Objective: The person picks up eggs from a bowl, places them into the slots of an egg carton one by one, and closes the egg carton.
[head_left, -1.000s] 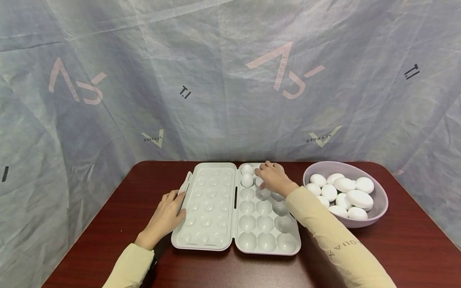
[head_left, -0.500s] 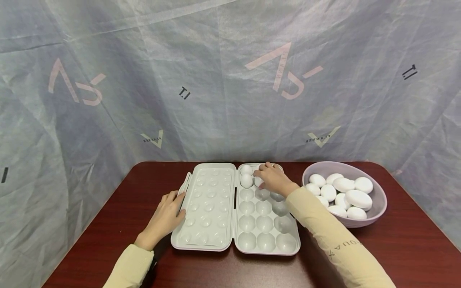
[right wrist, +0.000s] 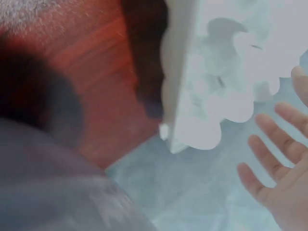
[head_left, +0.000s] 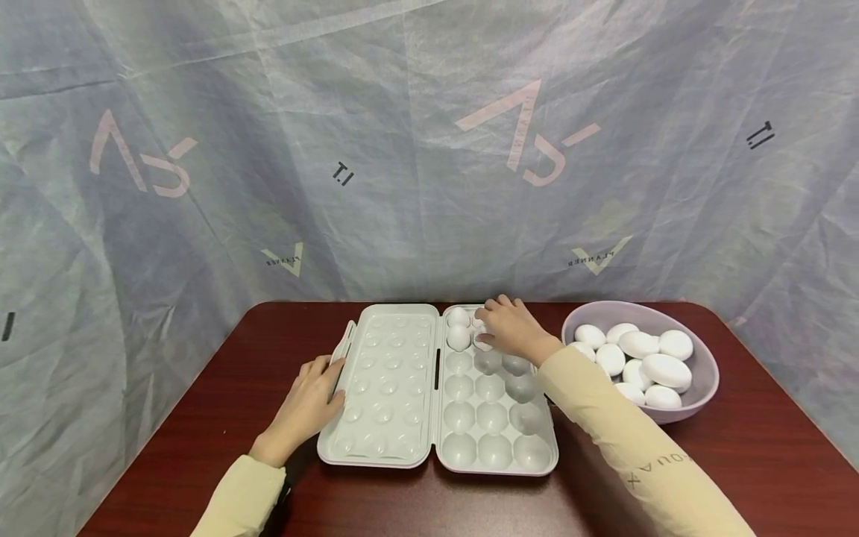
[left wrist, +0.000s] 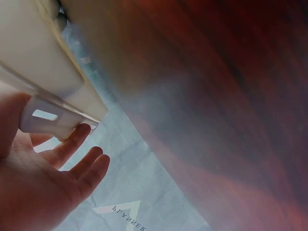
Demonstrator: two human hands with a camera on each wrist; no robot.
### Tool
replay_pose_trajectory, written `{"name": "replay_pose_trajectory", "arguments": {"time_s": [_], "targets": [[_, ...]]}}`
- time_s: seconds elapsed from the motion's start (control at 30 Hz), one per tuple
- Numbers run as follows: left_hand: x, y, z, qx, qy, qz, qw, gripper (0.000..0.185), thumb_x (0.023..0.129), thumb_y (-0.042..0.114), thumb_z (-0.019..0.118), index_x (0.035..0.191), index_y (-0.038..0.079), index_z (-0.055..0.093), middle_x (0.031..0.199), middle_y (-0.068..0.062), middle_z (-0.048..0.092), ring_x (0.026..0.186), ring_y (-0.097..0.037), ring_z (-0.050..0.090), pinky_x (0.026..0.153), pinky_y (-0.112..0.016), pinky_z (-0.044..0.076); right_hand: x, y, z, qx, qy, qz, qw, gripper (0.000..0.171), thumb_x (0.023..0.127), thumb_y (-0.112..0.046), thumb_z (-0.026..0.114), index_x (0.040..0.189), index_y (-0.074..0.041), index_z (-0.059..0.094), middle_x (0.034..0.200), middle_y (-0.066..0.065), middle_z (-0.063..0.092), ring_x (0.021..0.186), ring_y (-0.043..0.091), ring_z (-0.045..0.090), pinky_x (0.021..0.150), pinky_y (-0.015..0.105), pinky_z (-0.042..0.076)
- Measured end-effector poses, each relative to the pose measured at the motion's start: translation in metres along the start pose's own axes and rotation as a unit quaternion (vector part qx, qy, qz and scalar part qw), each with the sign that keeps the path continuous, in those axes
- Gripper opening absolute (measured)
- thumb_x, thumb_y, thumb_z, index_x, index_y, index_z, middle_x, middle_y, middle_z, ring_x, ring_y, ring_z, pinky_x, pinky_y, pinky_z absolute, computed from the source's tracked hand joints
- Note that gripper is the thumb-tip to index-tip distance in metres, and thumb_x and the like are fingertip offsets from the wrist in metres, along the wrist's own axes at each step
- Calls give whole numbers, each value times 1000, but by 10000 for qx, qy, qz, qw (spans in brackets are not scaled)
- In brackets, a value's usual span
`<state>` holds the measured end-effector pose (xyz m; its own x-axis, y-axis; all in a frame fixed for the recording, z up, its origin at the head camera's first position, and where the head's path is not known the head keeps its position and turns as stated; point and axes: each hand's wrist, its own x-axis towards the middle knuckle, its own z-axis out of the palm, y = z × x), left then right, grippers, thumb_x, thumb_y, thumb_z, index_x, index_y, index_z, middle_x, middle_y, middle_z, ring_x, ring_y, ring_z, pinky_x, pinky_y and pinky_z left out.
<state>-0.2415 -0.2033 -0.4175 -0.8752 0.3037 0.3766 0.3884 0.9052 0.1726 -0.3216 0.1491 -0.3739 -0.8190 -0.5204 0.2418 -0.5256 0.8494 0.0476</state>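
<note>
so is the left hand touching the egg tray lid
Touching: in the left wrist view, the left hand has its fingers against the egg tray lid's edge tab.

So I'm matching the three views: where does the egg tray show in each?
Head: the egg tray lies open at centre table, between both hands.
Left wrist: its edge and latch tab sit upper left, against the left hand.
Right wrist: its scalloped rim fills the upper right.
Shared landmark: the red-brown table.

Glossy plastic egg tray; polished dark wood table; matt eggs.
</note>
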Motion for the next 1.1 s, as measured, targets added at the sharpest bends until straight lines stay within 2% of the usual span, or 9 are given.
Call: {"name": "replay_pose_trajectory", "arguments": {"time_s": [0.13, 0.4, 0.6, 0.73, 1.1], "targets": [[0, 0, -1, -15, -34, -26, 10000, 48, 79, 12, 64, 124, -3, 54, 119, -22, 51, 110, -42, 46, 82, -53, 42, -5, -1, -16, -106, -3, 120, 9999, 34, 84, -33, 63, 110, -11, 63, 99, 6, 59, 94, 29, 50, 78, 46, 40], [0, 0, -1, -8, 107, 44, 9999, 47, 77, 10, 65, 122, -4, 55, 117, -23, 52, 108, -42, 48, 81, -52, 42, -22, 6, -43, -246, -162, 391, 9988, 33, 84, -31, 63, 110, -11, 62, 103, 9, 58, 95, 32, 49, 78, 48, 40], [0, 0, -1, -26, 78, 53, 10000, 47, 78, 10, 65, 122, -4, 55, 117, -23, 52, 108, -42, 47, 80, -52, 42, -43, 25, -52, -242, -2, 496, 9985, 28, 82, -27, 65, 104, -9, 64, 94, 8, 58, 91, 33, 50, 71, 47, 39], [0, 0, -1, -40, 72, 48, 10000, 47, 78, 10, 65, 122, -3, 55, 117, -23, 52, 108, -42, 47, 81, -52, 42, -59, 41, -56, -106, 123, 608, 9980, 28, 81, -25, 66, 103, -8, 64, 98, 10, 60, 92, 36, 51, 70, 49, 38], [0, 0, 0, -6, -24, -24, 10000, 48, 78, 12, 65, 123, -3, 54, 118, -22, 51, 109, -42, 47, 82, -52, 42, -98, 79, -69, -24, -277, 1074, 9938, 34, 81, -25, 64, 109, -6, 62, 106, 15, 59, 98, 40, 49, 73, 54, 36]]}}
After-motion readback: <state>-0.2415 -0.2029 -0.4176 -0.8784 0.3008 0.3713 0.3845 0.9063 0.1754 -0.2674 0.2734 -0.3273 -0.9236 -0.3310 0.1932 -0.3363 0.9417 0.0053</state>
